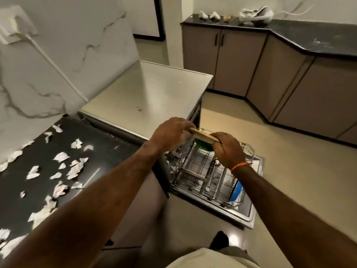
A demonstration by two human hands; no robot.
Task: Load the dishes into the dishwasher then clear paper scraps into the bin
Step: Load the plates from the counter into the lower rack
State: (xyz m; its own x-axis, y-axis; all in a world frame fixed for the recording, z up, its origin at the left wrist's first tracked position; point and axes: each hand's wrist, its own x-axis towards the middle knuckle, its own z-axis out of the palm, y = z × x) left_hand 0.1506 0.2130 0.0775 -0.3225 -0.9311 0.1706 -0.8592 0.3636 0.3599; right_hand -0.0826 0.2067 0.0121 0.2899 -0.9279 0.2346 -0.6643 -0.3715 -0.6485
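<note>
A thin tan wooden board [201,134] hangs edge-on above the pulled-out dishwasher rack [248,147]. My left hand [170,133] grips its far end and my right hand [228,149] grips its near end. Under the board sits a green bowl [203,146] at the rack's back. A metal ladle [212,171] lies in the rack's middle, and a blue plate [236,191] stands at the front right. Torn white paper scraps [61,156] lie scattered over the black counter [108,149] to the left.
The open dishwasher door [249,217] sticks out over the beige floor [299,190]. The dishwasher's steel top [146,93] is at centre. Grey cabinets [289,84] with a black worktop line the far right, with white items [255,15] on them.
</note>
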